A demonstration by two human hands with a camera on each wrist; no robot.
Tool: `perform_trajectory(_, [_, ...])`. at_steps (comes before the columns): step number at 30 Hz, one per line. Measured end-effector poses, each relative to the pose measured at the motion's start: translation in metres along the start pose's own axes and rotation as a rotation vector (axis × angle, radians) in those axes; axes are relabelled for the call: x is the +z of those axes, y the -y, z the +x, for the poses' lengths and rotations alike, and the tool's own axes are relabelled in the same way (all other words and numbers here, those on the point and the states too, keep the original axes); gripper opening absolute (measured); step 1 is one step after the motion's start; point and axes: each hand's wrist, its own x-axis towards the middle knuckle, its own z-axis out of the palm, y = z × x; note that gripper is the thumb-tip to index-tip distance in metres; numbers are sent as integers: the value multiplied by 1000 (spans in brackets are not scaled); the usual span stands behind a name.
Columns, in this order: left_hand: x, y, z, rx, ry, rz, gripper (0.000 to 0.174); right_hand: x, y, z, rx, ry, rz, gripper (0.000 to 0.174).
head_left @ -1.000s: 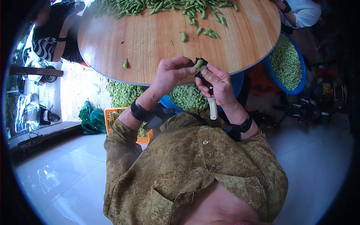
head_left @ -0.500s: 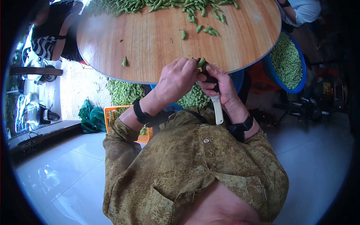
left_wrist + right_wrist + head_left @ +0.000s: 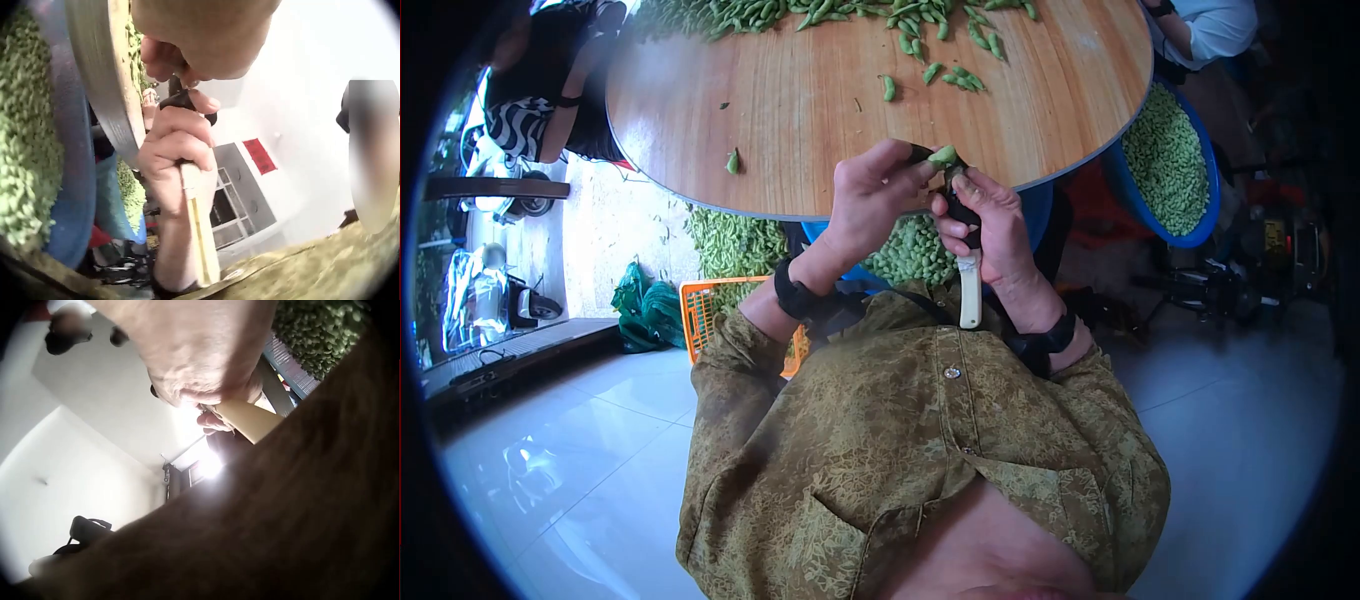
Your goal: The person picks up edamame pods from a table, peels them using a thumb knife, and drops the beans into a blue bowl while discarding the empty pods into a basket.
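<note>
In the head view the left hand (image 3: 870, 200) pinches a green pod (image 3: 943, 157) near the table's front edge. The right hand (image 3: 990, 225) grips a tool whose pale handle (image 3: 970, 290) points down toward the shirt, with black material around the fingers. The two hands nearly meet at the pod. In the left wrist view the right hand (image 3: 178, 150) is curled round the pale handle (image 3: 200, 231), and the left hand (image 3: 203, 37) is above it. The right wrist view shows the handle (image 3: 250, 419) below the right hand (image 3: 200, 356); the pod is hidden there.
Pods (image 3: 750, 12) lie along the far side of the round wooden table (image 3: 800, 110). A blue tub of beans (image 3: 1165, 165) stands at right, with more beans (image 3: 910, 250) below the table edge. An orange basket (image 3: 700, 320) and a green bag (image 3: 645, 310) are at left. Other people sit nearby.
The left hand first closed in over the pod, then drew slightly back to the left with its fingers raised. The pod and tool have shifted a little, and the handle has swung slightly.
</note>
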Motion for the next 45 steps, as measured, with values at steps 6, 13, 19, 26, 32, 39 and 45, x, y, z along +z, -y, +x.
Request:
perform_trajectory(6, [3, 1, -4, -323, 27, -419, 10, -5, -3, 0, -188, -20, -413, 22])
perform_trajectory(13, [3, 4, -16, -188, 148, 18, 13, -6, -5, 0, -248, -94, -644, 13])
perform_trajectory(19, [4, -1, -24, -180, 168, -19, 14, -2, 1, 0, -375, -111, -835, 15])
perform_trajectory(26, [-3, 2, -22, -367, 192, -202, 13, -8, 6, -4, -372, -8, -930, 16])
perform_trajectory(32, [-4, 6, -28, -346, 195, -168, 15, -13, 4, -4, -303, -37, -873, 11])
perform_trajectory(39, [-2, -4, -26, -373, 180, -294, 15, -1, 1, -3, -262, -98, -728, 9])
perform_trajectory(45, [-4, -8, -25, -507, 197, -460, 15, -3, -1, -7, -351, -75, -833, 10])
